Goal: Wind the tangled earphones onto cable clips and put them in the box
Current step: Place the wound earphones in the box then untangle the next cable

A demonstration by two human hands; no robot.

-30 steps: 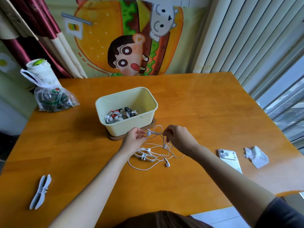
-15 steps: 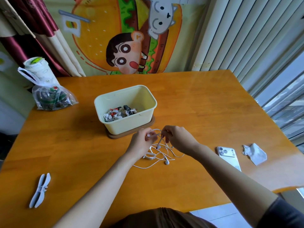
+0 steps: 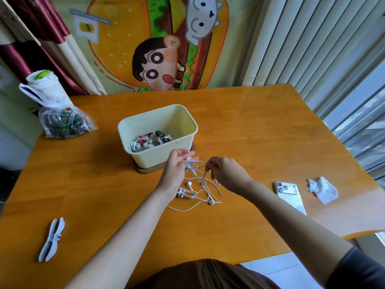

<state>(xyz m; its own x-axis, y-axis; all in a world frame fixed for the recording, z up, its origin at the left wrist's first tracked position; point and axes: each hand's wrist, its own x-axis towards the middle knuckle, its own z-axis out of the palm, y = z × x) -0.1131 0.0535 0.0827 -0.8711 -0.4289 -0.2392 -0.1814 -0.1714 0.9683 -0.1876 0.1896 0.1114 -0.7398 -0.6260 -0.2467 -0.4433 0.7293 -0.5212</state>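
A cable clip (image 3: 51, 239) lies at the desk's (image 3: 250, 132) left, and a cream box (image 3: 154, 158) stands mid-desk. Just before it, the left hand (image 3: 176, 171) and right hand (image 3: 228, 174), each grip pinched on cord, hold up part of the tangled earphones (image 3: 196, 180). The rest trails on the desk.

A: Any way into the box (image 3: 152, 157)?
B: From above; its mouth is open; the earphones (image 3: 211, 202) sprawl just before its near wall.
A: And the sides?
B: Bare table (image 3: 250, 132) to its right until the phone (image 3: 290, 197) and tissue (image 3: 323, 190); leftward, a bag (image 3: 64, 126) far back; a cable clip (image 3: 51, 239) nearer.
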